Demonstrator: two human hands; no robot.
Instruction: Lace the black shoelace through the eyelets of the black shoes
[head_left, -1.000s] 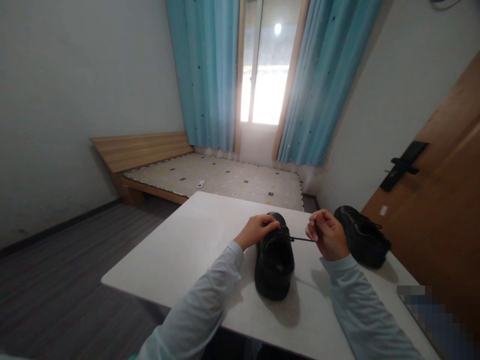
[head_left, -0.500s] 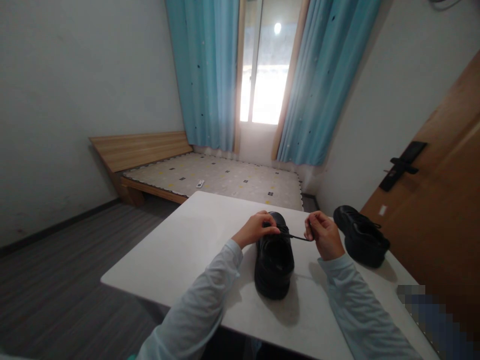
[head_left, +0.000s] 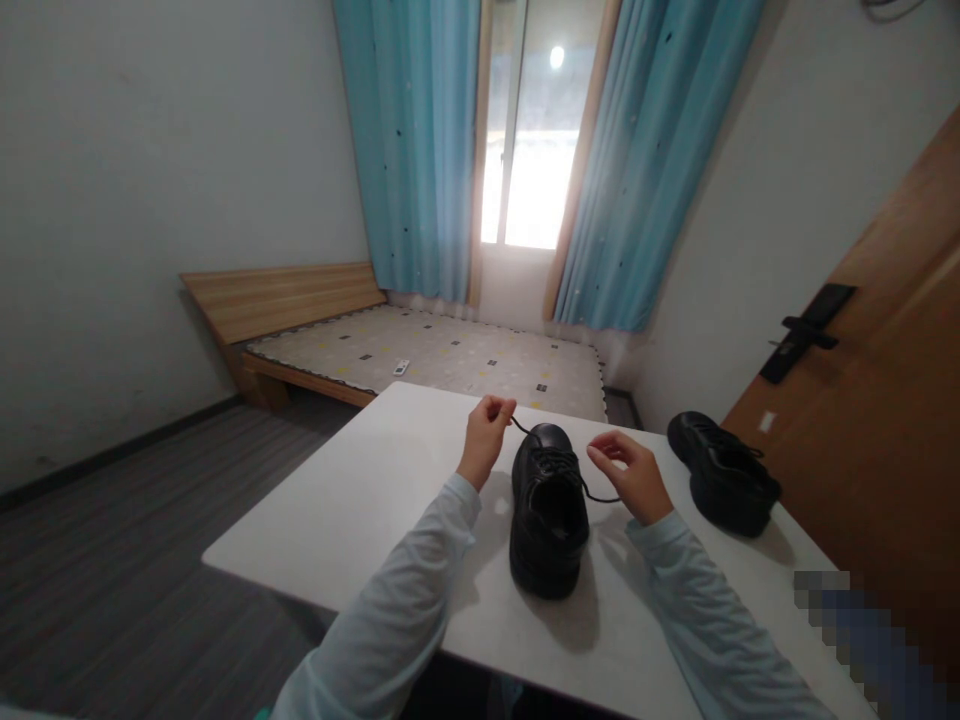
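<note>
L hand (head_left: 484,437) pinches lace end, lifted up-left of black shoe (head_left: 550,515) | R hand (head_left: 628,477) fingers curled round other lace (head_left: 596,494) end, just right of shoe | hands apart, shoe between, heel twd wearer, mid white table (head_left: 360,500) | 2nd black shoe (head_left: 724,472) far right, nr wood door (head_left: 877,400) | bed (head_left: 420,355), blue curtains (head_left: 420,150) behind

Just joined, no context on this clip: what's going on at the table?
A person in a pale long-sleeved top is working the laces of a black shoe standing on a white table, toe pointing away from them. The left hand pinches one lace end raised above the toe; the right hand handles the other lace end beside the shoe. The laces look untied. The second black shoe sits untouched to the right.
</note>
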